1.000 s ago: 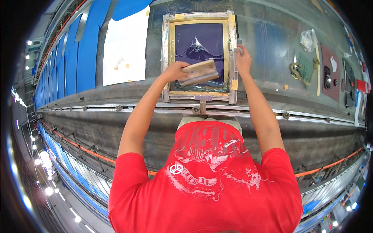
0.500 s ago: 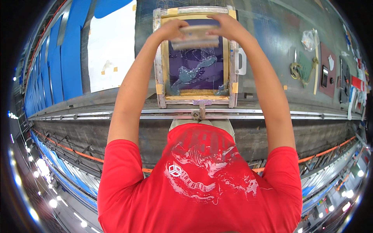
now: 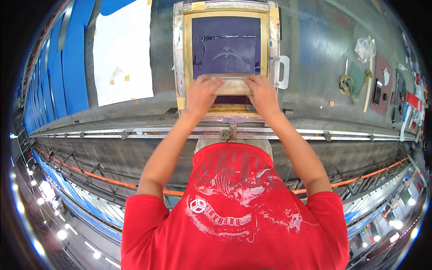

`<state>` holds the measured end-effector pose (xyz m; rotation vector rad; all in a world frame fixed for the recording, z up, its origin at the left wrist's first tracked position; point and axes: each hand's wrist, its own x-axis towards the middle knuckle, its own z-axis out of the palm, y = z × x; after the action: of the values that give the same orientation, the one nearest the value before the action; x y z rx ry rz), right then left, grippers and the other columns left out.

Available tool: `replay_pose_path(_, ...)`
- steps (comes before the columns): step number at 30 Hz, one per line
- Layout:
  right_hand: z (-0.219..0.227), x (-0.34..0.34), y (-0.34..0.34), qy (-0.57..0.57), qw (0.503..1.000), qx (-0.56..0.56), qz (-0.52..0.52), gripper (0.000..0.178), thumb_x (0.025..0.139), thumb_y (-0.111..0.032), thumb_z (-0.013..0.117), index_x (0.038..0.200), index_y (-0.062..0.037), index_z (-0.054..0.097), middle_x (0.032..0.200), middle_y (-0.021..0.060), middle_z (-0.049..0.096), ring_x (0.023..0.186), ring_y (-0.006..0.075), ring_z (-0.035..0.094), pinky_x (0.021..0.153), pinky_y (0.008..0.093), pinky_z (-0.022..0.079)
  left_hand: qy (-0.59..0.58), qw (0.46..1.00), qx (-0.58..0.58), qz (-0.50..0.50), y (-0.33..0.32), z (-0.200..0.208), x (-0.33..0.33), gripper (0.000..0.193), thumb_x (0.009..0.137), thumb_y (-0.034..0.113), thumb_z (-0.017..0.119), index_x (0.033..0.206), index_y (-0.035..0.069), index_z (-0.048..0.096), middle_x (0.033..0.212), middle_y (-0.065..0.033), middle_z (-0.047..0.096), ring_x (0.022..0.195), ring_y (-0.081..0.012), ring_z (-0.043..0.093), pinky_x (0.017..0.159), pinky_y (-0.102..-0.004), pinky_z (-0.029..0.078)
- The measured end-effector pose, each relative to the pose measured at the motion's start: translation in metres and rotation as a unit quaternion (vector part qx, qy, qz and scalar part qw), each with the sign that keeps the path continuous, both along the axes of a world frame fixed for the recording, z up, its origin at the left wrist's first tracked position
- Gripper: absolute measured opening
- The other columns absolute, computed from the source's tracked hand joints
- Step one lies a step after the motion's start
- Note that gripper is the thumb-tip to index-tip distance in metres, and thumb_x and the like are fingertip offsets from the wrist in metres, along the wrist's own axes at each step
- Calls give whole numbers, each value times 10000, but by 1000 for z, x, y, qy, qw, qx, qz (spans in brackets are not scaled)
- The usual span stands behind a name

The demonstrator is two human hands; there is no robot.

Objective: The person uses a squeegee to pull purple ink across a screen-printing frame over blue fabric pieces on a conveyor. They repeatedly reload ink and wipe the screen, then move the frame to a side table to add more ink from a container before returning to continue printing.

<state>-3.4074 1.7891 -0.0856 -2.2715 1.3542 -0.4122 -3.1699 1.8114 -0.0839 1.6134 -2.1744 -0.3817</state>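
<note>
A screen-printing squeegee (image 3: 232, 86) with a pale wooden handle lies across the lower part of a screen frame (image 3: 178, 54). My left hand (image 3: 203, 92) grips its left end and my right hand (image 3: 263, 92) its right end, fingers wrapped over the top. Beyond the squeegee, the dark purple mesh (image 3: 227, 29) shows a pale fan-shaped design, with a line of wet ink across the mesh above it. Yellowish tape borders the mesh inside the frame. The squeegee's lower edge is hidden from view.
Left of the frame lies a white sheet (image 3: 121, 54) with tape bits, then blue panels (image 3: 74, 67). A white handle (image 3: 282, 72) sticks out at the frame's right. Farther right are a tape roll (image 3: 345, 85), a plastic bag (image 3: 365, 49) and a phone (image 3: 377, 92). A metal rail (image 3: 180, 133) runs along the near edge.
Both hands have drawn the squeegee from the far end of the screen toward me. The pale blue ink smeared over the mesh is gone from there, and the fan-shaped design now shows.
</note>
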Motion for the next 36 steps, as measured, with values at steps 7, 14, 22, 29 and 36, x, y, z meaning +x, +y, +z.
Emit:
replay_pose_path(7,-17,10,-149,-5,992,-127,0,395,704,-41,746,1097,-74,722,1043,109,665,1039,326,605,906,423,512,15,999,27,21,-145,-14,16,316,794,105,695,1091,186,765,1033,-74,744,987,-322,676,874,-430,540)
replay_pose_path(14,-27,3,-13,-49,996,-55,-57,426,674,43,717,1086,-63,722,1056,107,653,1029,325,602,924,428,505,34,999,-1,5,-22,-17,2,355,739,18,700,1069,137,758,1118,-63,741,1031,-285,690,897,-384,552)
replay_pose_path(22,-10,7,-96,30,996,-81,-17,434,696,-15,777,1122,-84,728,1118,113,655,1100,331,600,959,409,511,36,999,33,20,-91,-10,18,374,786,79,718,1138,200,755,1111,-52,744,1040,-276,694,874,-370,562)
replay_pose_path(29,-34,4,-115,-18,996,-63,-61,421,693,-27,786,1107,-92,746,1076,116,679,1072,329,622,939,423,511,-18,994,109,24,-126,-15,9,361,782,118,730,1131,208,754,1065,-69,745,959,-299,704,830,-387,561)
replay_pose_path(36,-8,6,21,-30,996,47,-73,503,678,-6,779,1174,-58,713,1191,137,647,1110,342,601,981,421,491,54,997,62,-12,6,-9,6,373,752,29,704,1105,137,750,1111,-81,740,1034,-299,694,877,-385,558)
